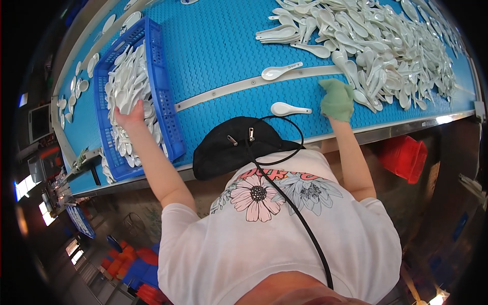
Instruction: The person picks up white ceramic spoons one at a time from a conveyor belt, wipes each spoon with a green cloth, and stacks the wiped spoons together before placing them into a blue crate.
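White ceramic soup spoons fill a blue plastic basket at the left. My left hand reaches into that basket, thumb and fingers curved around a bunch of spoons lying among the others. My right hand wears a green glove and rests on the blue surface, beside the near left edge of a large heap of the same spoons. Its fingers are bunched inside the glove, and whether they grip a spoon is hidden. Two single spoons lie apart, one on a pale strip and one nearer me.
The blue textured belt has a metal edge along my side. More spoons lie scattered beyond the basket on the left. A black bag and a black cable are against my front. A red bin stands below the right edge.
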Demonstrator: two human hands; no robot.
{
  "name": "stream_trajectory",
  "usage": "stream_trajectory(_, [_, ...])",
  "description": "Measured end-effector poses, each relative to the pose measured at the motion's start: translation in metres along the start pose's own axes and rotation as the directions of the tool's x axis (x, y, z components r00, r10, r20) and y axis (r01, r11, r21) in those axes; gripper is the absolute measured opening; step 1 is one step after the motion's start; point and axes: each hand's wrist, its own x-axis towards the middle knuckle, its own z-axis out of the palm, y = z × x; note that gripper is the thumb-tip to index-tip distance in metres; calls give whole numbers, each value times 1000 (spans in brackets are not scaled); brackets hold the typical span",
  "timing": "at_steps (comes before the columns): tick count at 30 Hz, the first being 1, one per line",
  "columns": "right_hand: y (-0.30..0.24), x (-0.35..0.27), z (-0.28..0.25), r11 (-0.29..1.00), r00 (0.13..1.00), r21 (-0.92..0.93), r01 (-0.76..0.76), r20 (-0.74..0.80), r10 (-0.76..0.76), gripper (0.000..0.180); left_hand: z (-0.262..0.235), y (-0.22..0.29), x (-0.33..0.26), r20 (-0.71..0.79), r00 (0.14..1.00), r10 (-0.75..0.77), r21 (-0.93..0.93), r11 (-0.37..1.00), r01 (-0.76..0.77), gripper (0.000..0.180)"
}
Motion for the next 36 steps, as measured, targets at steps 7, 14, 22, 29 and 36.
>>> stream_trajectory(7, [53,-5,38,891,986,438,-121,160,55,35,33,-176,-63,707,627,327,636,95,-766,27])
stream_trajectory(14, [-38,41,-15,950,862,-181,256,488,-139,43,40,-317,-119,900,123,-418,54,-173,-983,43])
stream_trajectory(22, [-27,119,28,838,899,-391,380,369,-236,18,45,-295,-142,782,376,-497,345,-157,-926,18])
stream_trajectory(29, [-15,108,56,905,928,-203,373,82,-364,16,24,-287,-189,560,9,-829,62,30,-998,22])
stream_trajectory(36, [-16,36,60,794,796,-247,556,-119,-594,22,14,-284,-181,578,-56,-814,-111,-10,-994,30])
